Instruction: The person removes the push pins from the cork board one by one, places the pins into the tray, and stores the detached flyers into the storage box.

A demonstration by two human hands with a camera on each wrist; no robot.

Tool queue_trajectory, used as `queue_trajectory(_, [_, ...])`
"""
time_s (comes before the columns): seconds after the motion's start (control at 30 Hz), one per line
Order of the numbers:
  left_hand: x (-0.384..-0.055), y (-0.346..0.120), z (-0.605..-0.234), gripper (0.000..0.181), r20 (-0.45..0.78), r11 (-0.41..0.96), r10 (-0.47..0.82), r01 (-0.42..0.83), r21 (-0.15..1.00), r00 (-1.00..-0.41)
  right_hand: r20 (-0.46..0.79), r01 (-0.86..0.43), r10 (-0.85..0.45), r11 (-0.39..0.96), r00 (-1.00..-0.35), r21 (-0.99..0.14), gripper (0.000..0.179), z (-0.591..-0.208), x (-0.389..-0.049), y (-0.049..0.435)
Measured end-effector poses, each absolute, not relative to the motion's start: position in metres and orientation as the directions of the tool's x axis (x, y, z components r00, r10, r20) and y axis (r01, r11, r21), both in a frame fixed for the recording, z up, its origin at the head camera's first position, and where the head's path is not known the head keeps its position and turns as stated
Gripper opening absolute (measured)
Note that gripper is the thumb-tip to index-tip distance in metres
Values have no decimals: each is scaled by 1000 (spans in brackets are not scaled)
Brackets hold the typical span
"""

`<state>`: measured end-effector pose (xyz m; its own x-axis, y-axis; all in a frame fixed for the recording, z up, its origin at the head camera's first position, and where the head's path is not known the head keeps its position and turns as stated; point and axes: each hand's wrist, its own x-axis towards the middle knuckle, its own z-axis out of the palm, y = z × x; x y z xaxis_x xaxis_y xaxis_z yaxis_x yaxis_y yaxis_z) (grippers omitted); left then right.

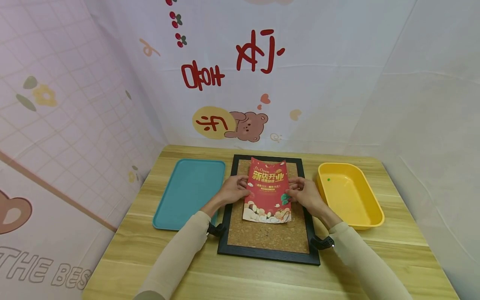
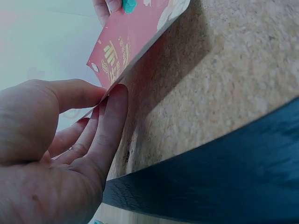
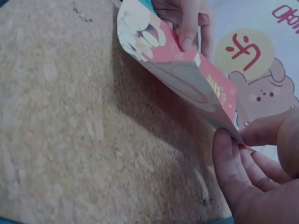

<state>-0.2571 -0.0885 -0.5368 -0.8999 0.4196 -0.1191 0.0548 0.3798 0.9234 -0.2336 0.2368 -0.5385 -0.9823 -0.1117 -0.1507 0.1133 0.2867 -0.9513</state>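
A red flyer (image 1: 267,193) with gold lettering is held over a black-framed cork board (image 1: 268,239). My left hand (image 1: 234,189) pinches its left edge between thumb and fingers. On the opposite edge my right hand (image 1: 305,192) pinches the paper likewise. In the left wrist view, the flyer (image 2: 133,35) stands off the cork and casts a shadow, with the left hand (image 2: 70,126) at its edge. From the right wrist, the flyer (image 3: 187,79) looks bent, its pale back showing, and the right hand (image 3: 261,163) grips the near side.
A blue-green tray (image 1: 192,193) lies on the wooden table (image 1: 240,277) left of the board. To the right stands a yellow basin (image 1: 348,193) with a small green thing (image 1: 328,180) at its far left. A printed white curtain (image 1: 318,104) hangs behind.
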Motion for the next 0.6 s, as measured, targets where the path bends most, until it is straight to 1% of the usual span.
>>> queue_trajectory(0.13, [-254,-93,-534,65,-118,384,413,55,922,-903,-140,108,-95,280,-986,-954,47,-536,-231,232])
queue_trajectory(0.37, [-250,-101,-529,65,-123,389,389,42,920,-913,-108,77,-113,250,-988,-965,49,-533,-228,228])
queue_trajectory(0.6, [-247,-109,-525,65,-95,387,385,67,920,-918,-81,54,-104,240,-991,-969,48,-529,-225,222])
